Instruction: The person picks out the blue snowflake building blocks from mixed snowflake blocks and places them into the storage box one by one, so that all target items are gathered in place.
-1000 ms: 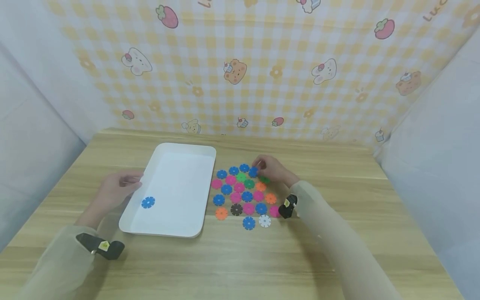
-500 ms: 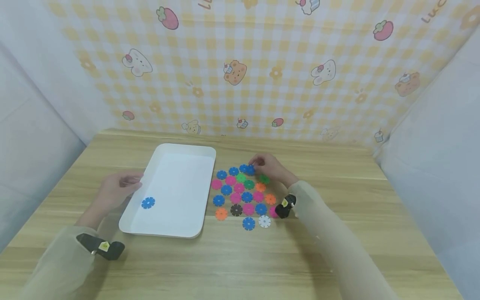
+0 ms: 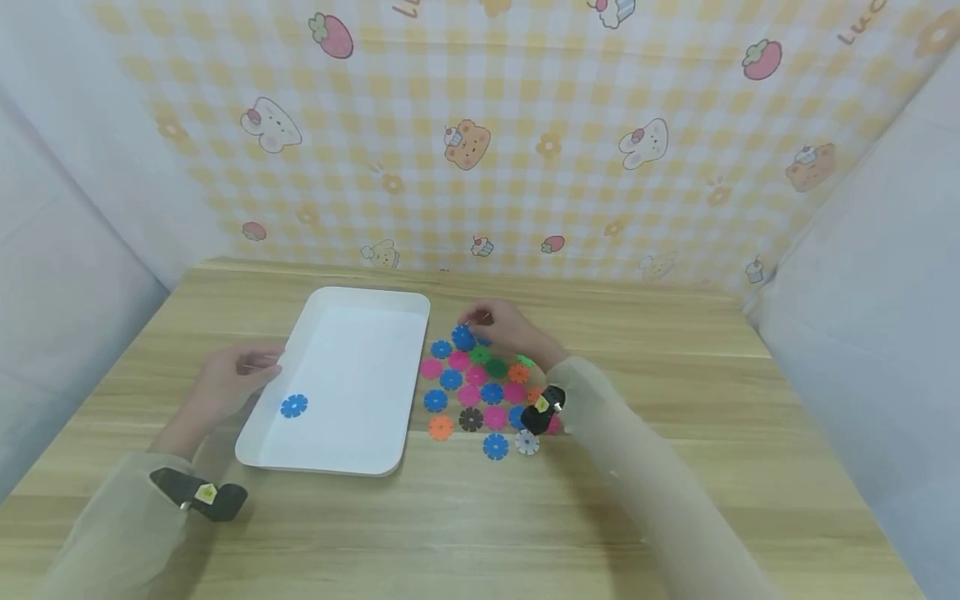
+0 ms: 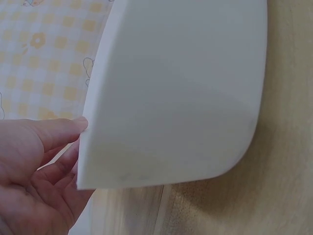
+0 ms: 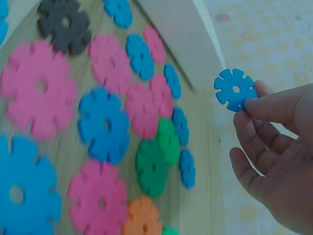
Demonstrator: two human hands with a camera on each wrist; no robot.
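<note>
My right hand [image 3: 506,327] pinches a blue notched plastic disc [image 5: 235,89], a snowflake-shaped building piece with a hole in the middle, between thumb and fingertips. In the right wrist view it is held up off the tabletop. My left hand [image 3: 228,379] grips the left side wall of a white rectangular tray [image 3: 367,358], thumb against the rim in the left wrist view and the other fingers partly hidden behind it. Inside the tray lies one blue disc [image 3: 294,406], near its left side.
Right of the tray, several flat discs lie spread on the wooden table [image 3: 420,533]: pink disc [image 3: 495,417], orange disc [image 3: 441,428], black disc [image 3: 471,418], white disc [image 3: 527,442], plus green and blue ones. A checked cloth [image 3: 525,192] hangs behind.
My right hand has picked a blue disc off the back right of the spread and carried it left, over the back row toward the tray. My left hand stays at the tray.
</note>
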